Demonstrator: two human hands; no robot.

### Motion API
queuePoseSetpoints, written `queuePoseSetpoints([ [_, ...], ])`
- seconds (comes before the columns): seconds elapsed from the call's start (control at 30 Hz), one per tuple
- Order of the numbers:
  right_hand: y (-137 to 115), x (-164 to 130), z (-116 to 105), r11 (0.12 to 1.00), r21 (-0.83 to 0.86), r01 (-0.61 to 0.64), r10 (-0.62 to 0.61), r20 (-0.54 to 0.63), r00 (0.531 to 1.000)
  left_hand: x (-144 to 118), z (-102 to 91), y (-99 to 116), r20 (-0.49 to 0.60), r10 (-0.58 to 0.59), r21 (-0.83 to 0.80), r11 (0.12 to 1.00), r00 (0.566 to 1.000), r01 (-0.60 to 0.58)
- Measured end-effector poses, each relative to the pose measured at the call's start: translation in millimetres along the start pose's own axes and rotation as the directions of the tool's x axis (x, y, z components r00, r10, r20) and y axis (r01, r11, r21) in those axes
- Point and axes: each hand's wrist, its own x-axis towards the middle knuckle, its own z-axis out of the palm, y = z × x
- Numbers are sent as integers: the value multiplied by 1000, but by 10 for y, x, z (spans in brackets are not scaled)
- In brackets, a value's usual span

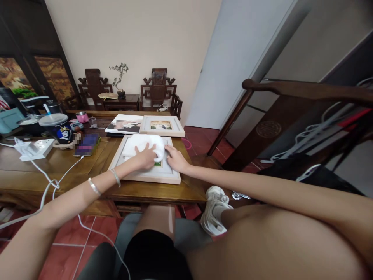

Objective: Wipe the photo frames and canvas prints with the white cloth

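A light wooden picture frame (148,178) lies flat near the front edge of the wooden table, with a small patch of its green picture showing. Bunched over its upper left part is a white cloth (132,144). My left hand (145,156) presses on this cloth from above, fingers spread and the palm down. At the frame's right side, my right hand (177,160) grips the border with bent fingers; a ring is on one of them. Part of the frame's inside is covered by the cloth and my hands.
Behind lie a second framed picture (179,130) and a photo print or album (124,118). To the left are a lidded drink cup (55,123), a phone (86,144) on a cable, a power strip (42,149) and a pink cup (82,116). A wooden chair (279,112) stands right.
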Motion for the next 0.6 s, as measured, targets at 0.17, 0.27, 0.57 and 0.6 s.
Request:
queuePoseSetpoints([
  [0.17, 93, 9, 44, 999, 17, 44, -44, -1, 999, -773, -173, 53, 143, 113, 11, 993, 983, -116],
  [0.27, 118, 10, 50, 999, -1, 44, -44, 22, 999, -1074, -149, -41, 139, 149, -14, 989, 979, -149],
  [0.57, 107, 35, 19, 999, 26, 23, -25, 43, 999, -389, 86, -524, -140, -12, 106, 994, 990, 27],
  [0.6, 115, 36, 19, 999, 29, 26, -28, 45, 999, -293, 64, -583, -176, -34, 106, 993, 984, 53],
])
